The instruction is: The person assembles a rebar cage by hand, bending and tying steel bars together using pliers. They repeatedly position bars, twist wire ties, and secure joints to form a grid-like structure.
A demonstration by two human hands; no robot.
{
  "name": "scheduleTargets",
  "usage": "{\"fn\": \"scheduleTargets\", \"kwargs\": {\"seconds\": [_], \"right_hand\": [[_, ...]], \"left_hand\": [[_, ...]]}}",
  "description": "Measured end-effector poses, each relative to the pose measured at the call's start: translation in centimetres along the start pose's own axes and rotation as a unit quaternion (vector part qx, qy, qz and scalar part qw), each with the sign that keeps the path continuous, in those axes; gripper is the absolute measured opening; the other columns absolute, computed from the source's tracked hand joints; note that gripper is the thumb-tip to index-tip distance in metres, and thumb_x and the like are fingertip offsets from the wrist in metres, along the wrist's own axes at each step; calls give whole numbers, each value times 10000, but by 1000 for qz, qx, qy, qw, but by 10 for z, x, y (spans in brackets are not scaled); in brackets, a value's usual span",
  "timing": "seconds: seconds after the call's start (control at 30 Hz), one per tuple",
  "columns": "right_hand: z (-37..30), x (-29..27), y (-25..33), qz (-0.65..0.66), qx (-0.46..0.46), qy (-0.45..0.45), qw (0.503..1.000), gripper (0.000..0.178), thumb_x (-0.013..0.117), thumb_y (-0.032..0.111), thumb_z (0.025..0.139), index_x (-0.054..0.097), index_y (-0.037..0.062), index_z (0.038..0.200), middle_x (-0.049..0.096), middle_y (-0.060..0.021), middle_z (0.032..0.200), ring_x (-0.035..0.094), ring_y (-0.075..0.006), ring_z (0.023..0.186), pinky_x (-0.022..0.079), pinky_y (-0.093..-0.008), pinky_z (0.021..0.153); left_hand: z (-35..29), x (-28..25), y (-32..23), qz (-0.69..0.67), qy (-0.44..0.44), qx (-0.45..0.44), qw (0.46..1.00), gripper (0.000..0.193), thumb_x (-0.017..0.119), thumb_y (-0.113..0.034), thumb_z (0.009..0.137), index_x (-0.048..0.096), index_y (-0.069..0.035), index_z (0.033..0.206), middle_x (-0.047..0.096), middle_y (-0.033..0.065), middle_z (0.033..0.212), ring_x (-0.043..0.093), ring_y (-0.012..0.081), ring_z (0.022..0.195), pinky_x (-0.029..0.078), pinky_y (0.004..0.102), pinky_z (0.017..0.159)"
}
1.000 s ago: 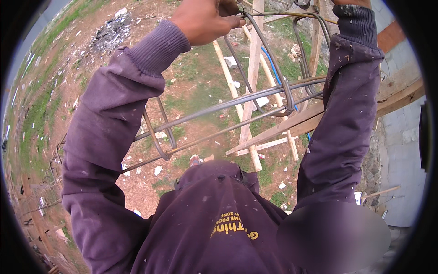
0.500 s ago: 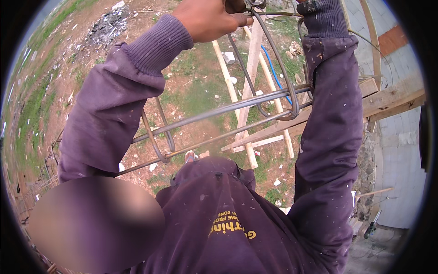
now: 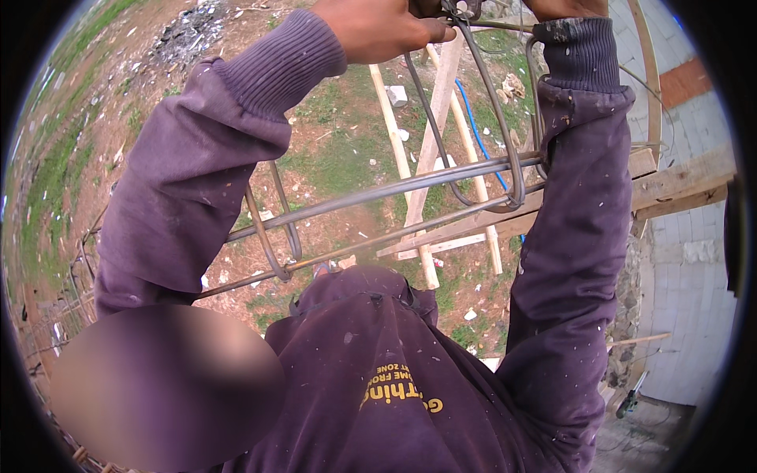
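Observation:
My left hand (image 3: 378, 30) is at the top edge, its fingers curled and its thumb reaching right to the upper corner of a bent steel stirrup (image 3: 495, 98). What lies inside that grip is hidden. Dark twisted metal (image 3: 461, 11) shows just beyond the thumb. My right hand (image 3: 564, 6) is to the right, cut off by the frame edge with its fingers out of sight. Below both hands, long steel bars (image 3: 355, 199) run across in front of my body. Another stirrup (image 3: 264, 236) loops round them by my left sleeve.
Wooden props (image 3: 432, 134) stand beyond the bars, with a blue hose (image 3: 473, 118) near them. A timber beam (image 3: 686, 175) juts in at the right, by a grey block wall (image 3: 686, 299). Rubble and grass cover the ground below. A blurred oval masks the lower left.
Both hands have shifted slightly right in the picture, and more of the right hand shows at the top edge. The left hand keeps its curled grip by the stirrup corner.

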State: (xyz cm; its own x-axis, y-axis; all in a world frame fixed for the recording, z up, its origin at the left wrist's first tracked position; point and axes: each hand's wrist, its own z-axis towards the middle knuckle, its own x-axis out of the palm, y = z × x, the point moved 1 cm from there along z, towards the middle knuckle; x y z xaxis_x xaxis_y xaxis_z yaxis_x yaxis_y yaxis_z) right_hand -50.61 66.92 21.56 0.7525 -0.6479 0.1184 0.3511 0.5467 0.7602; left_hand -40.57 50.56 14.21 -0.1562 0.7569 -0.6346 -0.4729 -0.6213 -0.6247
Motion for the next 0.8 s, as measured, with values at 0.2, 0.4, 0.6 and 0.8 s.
{"fn": "scheduleTargets", "kwargs": {"seconds": [0.2,0.4,0.6,0.8], "right_hand": [[-11,9,-6,30,-17,-122,992,356,439,61,986,471,77,1341,663,-148,1059,676,-255,977,600,-509,906],[5,16,-3,-52,27,-191,980,141,521,154,1004,592,33,1010,642,-54,871,636,-178,741,571,-346,671],[-14,42,17,-73,-56,-157,983,211,639,314,953,584,119,897,596,-1,723,605,-157,628,527,-326,595],[-66,56,14,-39,-226,-97,969,278,636,385,975,557,133,888,589,-6,760,610,-161,689,535,-343,689]], "left_hand": [[3,4,7,-12,11,-1,1000,264,744,-207,826,722,55,860,701,159,713,666,196,649,540,346,630],[1,-1,0,-1,23,-8,1000,283,759,-222,827,715,56,854,695,150,706,644,186,634,528,348,619],[5,6,4,-20,10,-1,1000,292,760,-224,823,718,62,861,704,160,719,662,197,644,536,347,628],[3,4,6,23,0,-8,1000,292,760,-226,823,724,63,842,701,170,705,677,205,645,547,350,629]]}}
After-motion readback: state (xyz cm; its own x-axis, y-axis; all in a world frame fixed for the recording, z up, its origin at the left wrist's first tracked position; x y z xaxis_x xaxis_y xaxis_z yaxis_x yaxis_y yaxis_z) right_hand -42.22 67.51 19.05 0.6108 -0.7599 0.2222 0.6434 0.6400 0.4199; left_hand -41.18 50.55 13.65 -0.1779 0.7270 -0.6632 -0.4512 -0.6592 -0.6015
